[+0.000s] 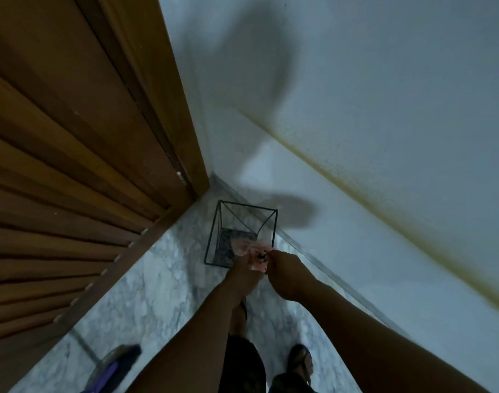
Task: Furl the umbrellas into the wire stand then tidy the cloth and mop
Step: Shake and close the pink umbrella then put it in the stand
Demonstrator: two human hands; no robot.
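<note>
Down in the corner where the wooden louvred door [72, 165] meets the white wall [384, 109], I am standing on the marble floor [157, 279] with both arms reaching forward over the black wire stand [239, 234]. That stand sits on the floor just beside the wall's skirting, and from above I see its square rim and dark base with nothing standing in it yet. Over its near right corner I hold a pink umbrella [252, 255], its fabric bunched and blurred; I cannot tell how tightly it is furled. My left hand [242, 275] is curled under the bundle, gripping it from below, and my right hand [283, 272] pinches the dark end piece at its top. My worry, as I judge it, is the light frame: it looks easy to tip or shove, and if the umbrella goes in at a slant its tip could catch a diagonal wire and drag the whole thing toward the door. Loose folds are the next risk, since slack cloth could snag on the rim and spring open again. My sandalled foot [300, 361] stands near, so a step forward might knock the stand. A purple-handled thing [112, 370], perhaps the mop, lies at the lower left, well apart from my hands.
</note>
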